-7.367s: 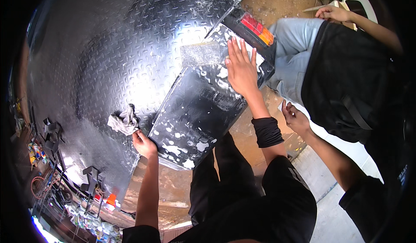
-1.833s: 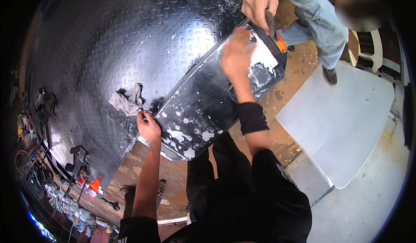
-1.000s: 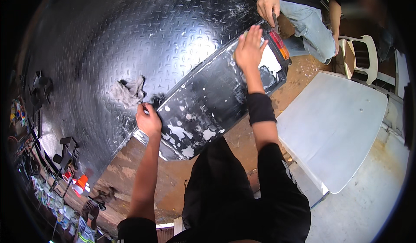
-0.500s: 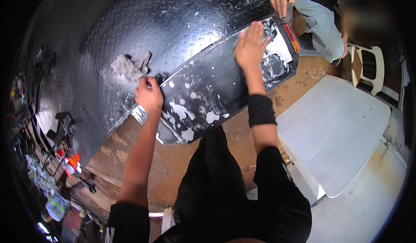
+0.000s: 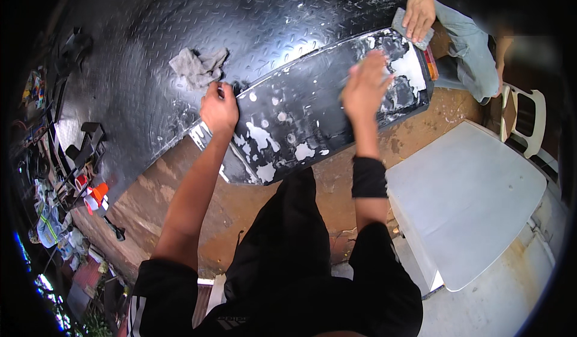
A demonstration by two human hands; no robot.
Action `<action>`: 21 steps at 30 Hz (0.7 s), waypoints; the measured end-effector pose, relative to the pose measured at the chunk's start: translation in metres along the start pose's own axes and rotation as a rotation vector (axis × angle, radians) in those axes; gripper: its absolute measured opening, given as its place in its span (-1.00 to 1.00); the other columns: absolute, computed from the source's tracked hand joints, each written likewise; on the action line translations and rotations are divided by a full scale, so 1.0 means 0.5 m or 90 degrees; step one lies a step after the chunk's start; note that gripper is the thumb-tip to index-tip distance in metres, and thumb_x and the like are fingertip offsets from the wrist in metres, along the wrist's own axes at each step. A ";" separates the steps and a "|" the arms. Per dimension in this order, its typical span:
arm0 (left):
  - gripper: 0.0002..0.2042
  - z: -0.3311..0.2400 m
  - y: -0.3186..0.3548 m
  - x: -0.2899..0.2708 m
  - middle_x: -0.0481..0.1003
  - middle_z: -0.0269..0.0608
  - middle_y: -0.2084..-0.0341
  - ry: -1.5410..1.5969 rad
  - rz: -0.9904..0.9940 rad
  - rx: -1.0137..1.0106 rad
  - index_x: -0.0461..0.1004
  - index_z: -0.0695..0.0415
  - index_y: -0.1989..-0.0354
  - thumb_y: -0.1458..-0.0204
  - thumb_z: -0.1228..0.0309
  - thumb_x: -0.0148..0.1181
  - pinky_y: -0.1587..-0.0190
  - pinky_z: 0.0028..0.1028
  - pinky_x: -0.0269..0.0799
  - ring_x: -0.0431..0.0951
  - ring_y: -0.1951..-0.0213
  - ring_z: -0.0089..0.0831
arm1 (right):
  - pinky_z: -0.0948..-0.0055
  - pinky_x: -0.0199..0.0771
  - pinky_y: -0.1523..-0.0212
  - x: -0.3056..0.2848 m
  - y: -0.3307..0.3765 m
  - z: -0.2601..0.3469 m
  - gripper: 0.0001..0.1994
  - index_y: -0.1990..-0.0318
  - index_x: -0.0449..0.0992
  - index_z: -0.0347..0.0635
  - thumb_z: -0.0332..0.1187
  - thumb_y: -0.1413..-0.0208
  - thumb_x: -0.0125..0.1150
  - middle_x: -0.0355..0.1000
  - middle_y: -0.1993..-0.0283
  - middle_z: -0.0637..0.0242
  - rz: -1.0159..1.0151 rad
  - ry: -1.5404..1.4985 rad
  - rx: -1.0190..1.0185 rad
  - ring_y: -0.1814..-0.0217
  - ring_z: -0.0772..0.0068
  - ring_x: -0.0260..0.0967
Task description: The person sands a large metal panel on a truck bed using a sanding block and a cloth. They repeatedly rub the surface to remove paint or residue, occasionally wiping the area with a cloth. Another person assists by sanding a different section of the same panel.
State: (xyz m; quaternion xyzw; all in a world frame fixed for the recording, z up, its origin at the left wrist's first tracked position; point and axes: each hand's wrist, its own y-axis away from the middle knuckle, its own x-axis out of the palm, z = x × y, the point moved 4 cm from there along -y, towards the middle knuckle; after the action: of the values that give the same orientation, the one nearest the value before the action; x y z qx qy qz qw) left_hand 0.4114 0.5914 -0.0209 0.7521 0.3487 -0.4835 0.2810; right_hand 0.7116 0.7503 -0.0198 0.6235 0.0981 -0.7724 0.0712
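Observation:
A long black painted panel (image 5: 324, 106) with bare whitish patches lies slantwise before me, a red and orange tail light (image 5: 431, 65) at its far right end. My left hand (image 5: 219, 110) is curled closed over the panel's upper left corner. Farther right, my right hand (image 5: 365, 91) lies flat on the panel with its fingers stretched, slightly blurred; whether anything is under the palm is hidden. A crumpled grey rag (image 5: 198, 68) rests just beyond my left hand. At the panel's far right corner another person's hand (image 5: 420, 15) presses a grey pad (image 5: 399, 24).
Black tread-plate sheeting (image 5: 144, 109) spreads behind the panel. On the right stand a white board (image 5: 469, 199) and a cream chair (image 5: 532, 121). Orange and white items (image 5: 95, 194) and clutter sit at the left, beside the brown floor (image 5: 162, 217).
My right hand has slid slightly nearer along the panel, away from its far edge. The other person's hand has moved with the grey pad onto the panel's far corner. The view has shifted slightly.

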 end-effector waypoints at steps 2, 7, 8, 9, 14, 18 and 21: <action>-0.68 0.029 -0.004 0.010 0.58 -0.02 0.35 0.017 -0.018 -0.006 0.55 0.03 0.19 -0.19 0.08 -0.03 0.14 -0.05 0.41 0.54 0.19 0.03 | -0.19 -0.50 -0.51 0.000 0.085 0.065 -0.35 -0.48 -0.15 -0.33 -0.11 -0.37 -0.37 -0.26 -0.58 -0.02 0.102 0.024 -0.128 -0.64 0.02 -0.41; -0.66 0.022 -0.002 0.006 0.57 0.05 0.33 -0.007 -0.008 -0.019 0.55 0.04 0.15 -0.21 0.09 -0.08 0.12 -0.03 0.38 0.53 0.19 0.09 | -0.16 -0.54 -0.51 -0.040 0.035 -0.093 -0.38 -0.49 -0.09 -0.24 -0.09 -0.39 -0.33 -0.23 -0.59 0.12 0.024 -0.017 0.049 -0.64 0.14 -0.39; -0.66 0.015 -0.001 0.009 0.57 0.05 0.33 -0.003 -0.007 -0.010 0.55 0.04 0.16 -0.21 0.09 -0.08 0.13 -0.03 0.38 0.53 0.19 0.08 | -0.18 -0.54 -0.51 -0.052 0.007 -0.152 -0.36 -0.49 -0.12 -0.28 -0.09 -0.38 -0.31 -0.27 -0.60 0.12 -0.028 -0.027 0.139 -0.65 0.13 -0.41; -0.66 0.006 0.001 0.011 0.57 0.05 0.34 0.004 -0.003 -0.001 0.55 0.04 0.17 -0.21 0.09 -0.08 0.13 -0.03 0.38 0.53 0.19 0.08 | -0.17 -0.54 -0.51 -0.055 -0.018 -0.197 -0.36 -0.48 -0.10 -0.28 -0.08 -0.38 -0.30 -0.25 -0.60 0.12 -0.057 -0.005 0.183 -0.64 0.13 -0.40; -0.64 -0.002 0.004 0.006 0.57 0.04 0.35 -0.002 0.004 -0.004 0.54 0.07 0.20 -0.21 0.07 -0.08 0.17 -0.01 0.37 0.53 0.23 0.09 | -0.11 -0.52 -0.52 -0.036 -0.017 -0.231 -0.35 -0.48 -0.05 -0.25 -0.06 -0.36 -0.28 -0.20 -0.59 0.14 -0.087 0.015 0.216 -0.64 0.19 -0.36; -0.61 0.001 0.004 0.000 0.58 0.06 0.30 -0.001 -0.003 0.004 0.55 0.09 0.16 -0.21 0.06 -0.09 0.15 0.00 0.39 0.54 0.20 0.13 | -0.09 -0.52 -0.53 -0.039 -0.023 -0.219 -0.35 -0.48 -0.05 -0.24 -0.06 -0.36 -0.28 -0.18 -0.59 0.16 -0.082 0.007 0.229 -0.64 0.21 -0.37; -0.59 0.009 0.003 0.007 0.59 0.07 0.30 -0.002 -0.003 0.003 0.56 0.09 0.13 -0.22 0.04 -0.09 0.18 0.01 0.39 0.54 0.22 0.15 | -0.09 -0.52 -0.53 -0.043 -0.027 -0.221 -0.36 -0.47 -0.02 -0.25 -0.07 -0.35 -0.27 -0.18 -0.59 0.16 -0.078 0.009 0.230 -0.65 0.23 -0.37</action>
State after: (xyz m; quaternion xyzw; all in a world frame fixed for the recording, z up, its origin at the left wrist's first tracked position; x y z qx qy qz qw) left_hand 0.4109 0.5880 -0.0257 0.7513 0.3488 -0.4863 0.2783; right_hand 0.8180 0.7897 -0.0205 0.6245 -0.0036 -0.7758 -0.0898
